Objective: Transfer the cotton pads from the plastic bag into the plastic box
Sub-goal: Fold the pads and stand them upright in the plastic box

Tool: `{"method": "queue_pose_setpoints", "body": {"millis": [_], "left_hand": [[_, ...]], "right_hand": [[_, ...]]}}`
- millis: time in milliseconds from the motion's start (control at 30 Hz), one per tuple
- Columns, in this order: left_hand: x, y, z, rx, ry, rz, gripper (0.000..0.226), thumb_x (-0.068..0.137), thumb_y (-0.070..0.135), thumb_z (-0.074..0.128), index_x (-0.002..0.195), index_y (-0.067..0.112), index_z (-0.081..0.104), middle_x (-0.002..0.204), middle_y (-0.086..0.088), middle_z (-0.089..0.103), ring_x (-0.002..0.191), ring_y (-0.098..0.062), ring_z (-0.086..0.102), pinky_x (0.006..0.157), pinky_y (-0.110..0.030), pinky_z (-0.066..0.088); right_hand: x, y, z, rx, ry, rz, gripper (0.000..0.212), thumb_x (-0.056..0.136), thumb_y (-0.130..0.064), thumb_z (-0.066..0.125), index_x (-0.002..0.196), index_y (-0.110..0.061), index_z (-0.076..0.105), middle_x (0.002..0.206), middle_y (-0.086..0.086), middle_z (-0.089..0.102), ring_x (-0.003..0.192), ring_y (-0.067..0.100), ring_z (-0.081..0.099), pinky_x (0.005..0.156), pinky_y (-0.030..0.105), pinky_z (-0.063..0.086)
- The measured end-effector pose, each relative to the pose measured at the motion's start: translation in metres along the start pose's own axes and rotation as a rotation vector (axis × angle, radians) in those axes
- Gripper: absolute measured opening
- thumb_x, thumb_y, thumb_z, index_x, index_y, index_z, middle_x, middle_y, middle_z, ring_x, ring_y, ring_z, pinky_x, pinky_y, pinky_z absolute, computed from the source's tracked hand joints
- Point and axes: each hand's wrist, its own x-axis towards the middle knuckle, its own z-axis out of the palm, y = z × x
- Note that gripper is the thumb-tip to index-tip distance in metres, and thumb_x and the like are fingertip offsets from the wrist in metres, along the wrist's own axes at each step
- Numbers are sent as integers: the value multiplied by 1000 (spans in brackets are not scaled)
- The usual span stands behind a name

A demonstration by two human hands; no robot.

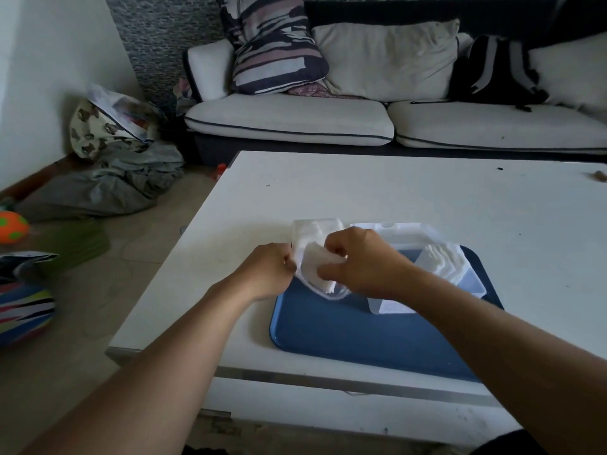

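A clear plastic bag (pixel 313 232) of white cotton pads lies at the far left corner of a blue tray (pixel 345 326). My left hand (pixel 267 269) pinches the bag's left edge near its mouth. My right hand (pixel 359 261) is closed on a small bunch of cotton pads (pixel 320 269) at the bag's mouth. Right of my hands stands the clear plastic box (pixel 466 284) on the tray, its lid (pixel 399 233) open toward the back. A stack of white pads (pixel 445 257) lies inside the box at its far right end.
The tray sits on a white low table (pixel 361 192), near its front edge. A white sofa (pixel 361 119) with cushions and a black backpack (pixel 496 70) stands behind. Clothes, bags and an orange ball (pixel 12 226) lie on the floor at left.
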Motion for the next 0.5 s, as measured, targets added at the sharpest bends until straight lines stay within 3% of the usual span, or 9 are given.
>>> {"method": "queue_pose_setpoints", "body": {"millis": [100,167,267,300,367,433,500], "left_hand": [[-5,10,-5,87,-153,-98,13,89,20,52,80,13,59,83,-4,65,77,-22,61,66,-30,44],[-13,25,-14,39,-85,-123,10,80,22,58,74,15,59,78,-1,63,72,-19,59,61,-28,42],[-19,51,-24,-484,223,-165,22,76,32,55,89,14,62,101,-5,67,90,-19,61,73,-34,49],[-20,63,-22,-762,241,-191,29,77,37,54,92,14,63,107,-6,68,95,-20,61,81,-36,50],[-28,87,-14,-1211,177,-255,38,83,48,55,96,13,64,99,-7,68,93,-24,61,81,-37,47],[-31,105,-4,-1369,153,-287,45,91,55,52,99,13,66,90,-10,70,83,-28,64,78,-38,49],[-31,116,3,-1342,218,-277,48,94,58,48,98,15,71,91,-9,77,81,-31,71,82,-42,55]], "right_hand": [[-16,4,-27,569,-3,82,6,90,-5,71,95,-2,68,80,19,73,68,25,71,64,34,63],[-21,14,-40,878,22,159,21,93,-2,65,114,3,65,101,30,71,80,31,69,69,33,64],[-21,20,-42,1120,8,237,26,97,1,54,122,3,61,112,28,67,87,28,69,72,31,63],[-21,19,-40,1197,8,274,26,97,3,50,121,4,60,111,25,64,87,29,68,73,33,63],[-22,10,-32,1293,-13,330,24,95,5,44,113,4,59,105,22,61,87,34,66,78,38,63],[-23,-1,-23,1307,-76,340,21,93,2,44,106,0,60,96,19,64,79,31,68,78,38,62],[-26,-10,-17,1269,-113,328,17,91,-6,48,98,-6,63,83,11,66,70,23,68,72,35,58]]}}
